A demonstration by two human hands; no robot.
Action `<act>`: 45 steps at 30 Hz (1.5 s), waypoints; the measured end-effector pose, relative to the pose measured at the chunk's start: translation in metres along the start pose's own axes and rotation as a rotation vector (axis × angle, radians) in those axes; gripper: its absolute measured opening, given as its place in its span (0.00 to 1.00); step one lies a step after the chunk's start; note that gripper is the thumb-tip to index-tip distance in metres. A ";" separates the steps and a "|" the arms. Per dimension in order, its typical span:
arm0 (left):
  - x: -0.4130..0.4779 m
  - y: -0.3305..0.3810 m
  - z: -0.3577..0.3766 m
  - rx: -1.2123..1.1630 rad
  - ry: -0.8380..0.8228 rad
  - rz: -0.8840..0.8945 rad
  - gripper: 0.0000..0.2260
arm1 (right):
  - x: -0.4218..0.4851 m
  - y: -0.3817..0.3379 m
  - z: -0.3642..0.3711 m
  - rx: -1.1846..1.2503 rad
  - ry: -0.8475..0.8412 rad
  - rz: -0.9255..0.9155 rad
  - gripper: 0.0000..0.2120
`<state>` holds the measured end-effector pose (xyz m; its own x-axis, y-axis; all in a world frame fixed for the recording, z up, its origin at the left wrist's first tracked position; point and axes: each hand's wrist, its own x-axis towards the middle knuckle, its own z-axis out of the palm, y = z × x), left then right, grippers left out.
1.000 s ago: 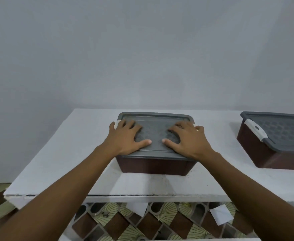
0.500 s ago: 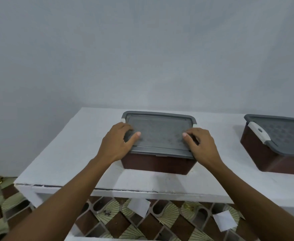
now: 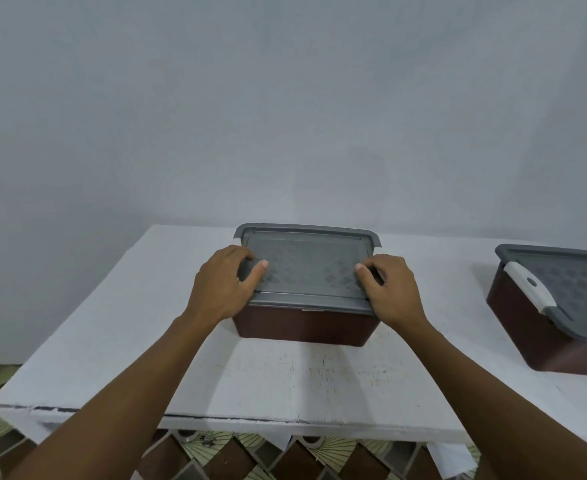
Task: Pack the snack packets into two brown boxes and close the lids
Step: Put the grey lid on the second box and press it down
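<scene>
A brown box (image 3: 306, 325) stands in the middle of the white table (image 3: 285, 382), with its grey patterned lid (image 3: 306, 268) lying on top. My left hand (image 3: 222, 289) grips the lid's left edge, thumb on top and fingers curled over the side. On the opposite edge my right hand (image 3: 389, 292) holds the lid the same way. A second brown box (image 3: 524, 337) sits at the right, its grey lid (image 3: 576, 285) on and a white latch (image 3: 527, 289) down on its near left side. No snack packets show.
A plain grey wall rises right behind the table. The table's front edge (image 3: 236, 419) is chipped, and patterned brown and cream floor tiles (image 3: 250, 455) lie below it. Bare tabletop stretches left of the middle box and between the two boxes.
Both hands slid outward from the top of the lid to its left and right edges and now curl over the sides. The boxes have not moved.
</scene>
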<state>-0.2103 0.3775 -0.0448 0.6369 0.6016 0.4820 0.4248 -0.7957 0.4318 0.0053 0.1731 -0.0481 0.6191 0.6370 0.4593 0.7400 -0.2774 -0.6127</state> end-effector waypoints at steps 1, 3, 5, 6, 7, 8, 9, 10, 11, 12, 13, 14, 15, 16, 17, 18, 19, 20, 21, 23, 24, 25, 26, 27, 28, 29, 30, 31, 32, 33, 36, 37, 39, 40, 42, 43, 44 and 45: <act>0.008 -0.004 0.002 0.010 -0.002 -0.002 0.24 | 0.007 0.001 0.004 -0.001 0.003 0.001 0.10; 0.021 -0.011 0.006 0.023 -0.010 -0.006 0.23 | 0.019 0.002 0.012 -0.003 0.008 0.013 0.10; 0.034 -0.019 0.011 0.023 -0.012 -0.014 0.22 | 0.034 0.003 0.020 -0.001 0.008 0.033 0.08; 0.043 -0.025 0.015 0.018 -0.010 -0.017 0.22 | 0.044 0.005 0.026 -0.001 0.010 0.039 0.08; 0.047 -0.028 0.017 0.007 -0.009 -0.016 0.22 | 0.049 0.007 0.029 -0.001 0.012 0.042 0.08; 0.054 -0.032 0.020 -0.001 -0.005 -0.017 0.22 | 0.056 0.009 0.033 0.005 0.018 0.035 0.08; 0.061 -0.038 0.022 -0.005 0.001 -0.019 0.21 | 0.064 0.012 0.038 0.015 0.027 0.025 0.08; 0.068 -0.041 0.025 -0.005 0.006 -0.019 0.21 | 0.071 0.013 0.042 0.025 0.035 0.017 0.08; 0.075 -0.046 0.027 -0.010 0.010 -0.023 0.20 | 0.079 0.015 0.047 0.034 0.039 0.017 0.08; 0.082 -0.050 0.029 -0.015 0.009 -0.026 0.19 | 0.086 0.017 0.051 0.035 0.039 0.018 0.08; 0.090 -0.055 0.032 -0.018 0.008 -0.032 0.19 | 0.094 0.018 0.056 0.037 0.039 0.018 0.08; 0.096 -0.058 0.035 -0.018 0.007 -0.035 0.18 | 0.101 0.019 0.059 0.034 0.038 0.017 0.08; 0.104 -0.063 0.037 -0.016 0.007 -0.036 0.17 | 0.110 0.020 0.064 0.034 0.039 0.021 0.08; 0.109 -0.066 0.039 -0.016 0.007 -0.035 0.17 | 0.117 0.021 0.068 0.036 0.038 0.026 0.08; 0.118 -0.071 0.042 -0.014 0.006 -0.034 0.16 | 0.126 0.022 0.073 0.039 0.042 0.030 0.08; 0.126 -0.075 0.044 -0.014 0.000 -0.032 0.16 | 0.134 0.023 0.078 0.046 0.045 0.030 0.08; 0.132 -0.079 0.045 -0.012 -0.005 -0.027 0.16 | 0.139 0.023 0.082 0.054 0.046 0.024 0.08; 0.141 -0.083 0.047 -0.010 -0.011 -0.022 0.15 | 0.147 0.025 0.086 0.063 0.045 0.018 0.08; 0.147 -0.087 0.049 -0.007 -0.017 -0.016 0.14 | 0.153 0.026 0.089 0.068 0.044 0.012 0.08; 0.159 -0.093 0.053 -0.007 -0.023 -0.010 0.12 | 0.163 0.028 0.094 0.074 0.045 0.009 0.07; 0.165 -0.095 0.055 -0.006 -0.025 -0.006 0.12 | 0.170 0.029 0.097 0.073 0.050 0.008 0.07; 0.169 -0.097 0.055 -0.005 -0.028 0.000 0.12 | 0.174 0.030 0.099 0.069 0.051 0.010 0.07; 0.173 -0.099 0.056 -0.002 -0.028 0.007 0.12 | 0.178 0.032 0.102 0.064 0.053 0.016 0.07; 0.177 -0.100 0.057 0.003 -0.028 0.011 0.12 | 0.181 0.034 0.105 0.060 0.052 0.027 0.07; 0.180 -0.102 0.058 0.010 -0.026 0.013 0.11 | 0.184 0.035 0.107 0.049 0.048 0.037 0.07; 0.182 -0.102 0.059 0.013 -0.021 0.015 0.12 | 0.187 0.037 0.109 0.027 0.047 0.047 0.08; 0.183 -0.101 0.060 0.016 -0.013 0.019 0.14 | 0.188 0.038 0.109 0.000 0.047 0.049 0.08; 0.185 -0.101 0.060 0.015 -0.005 0.022 0.16 | 0.191 0.038 0.110 -0.022 0.049 0.048 0.08; 0.184 -0.101 0.061 0.015 -0.003 0.023 0.17 | 0.192 0.039 0.110 -0.034 0.049 0.046 0.09; 0.184 -0.100 0.061 0.021 -0.003 0.025 0.17 | 0.192 0.039 0.110 -0.037 0.048 0.043 0.09; 0.183 -0.098 0.062 0.050 0.002 0.048 0.18 | 0.194 0.038 0.106 -0.058 0.036 0.021 0.10; 0.183 -0.097 0.063 0.059 0.006 0.057 0.19 | 0.195 0.038 0.105 -0.073 0.033 0.014 0.10; 0.183 -0.095 0.062 0.086 0.017 0.072 0.19 | 0.195 0.038 0.104 -0.097 0.039 0.009 0.11; 0.183 -0.094 0.061 0.100 0.024 0.077 0.19 | 0.193 0.038 0.104 -0.108 0.040 0.012 0.11; 0.181 -0.092 0.058 0.160 0.045 0.102 0.19 | 0.192 0.037 0.106 -0.119 0.025 0.017 0.11; 0.179 -0.089 0.057 0.188 0.045 0.129 0.19 | 0.190 0.036 0.105 -0.118 0.007 0.022 0.11; 0.178 -0.085 0.056 0.196 0.028 0.154 0.20 | 0.189 0.035 0.104 -0.115 -0.022 0.024 0.11; 0.177 -0.083 0.057 0.182 -0.004 0.159 0.21 | 0.187 0.035 0.105 -0.115 -0.056 0.012 0.11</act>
<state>-0.0963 0.5459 -0.0389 0.7073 0.4679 0.5298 0.4280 -0.8800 0.2059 0.1192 0.3577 -0.0510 0.6148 0.6713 0.4141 0.7600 -0.3641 -0.5383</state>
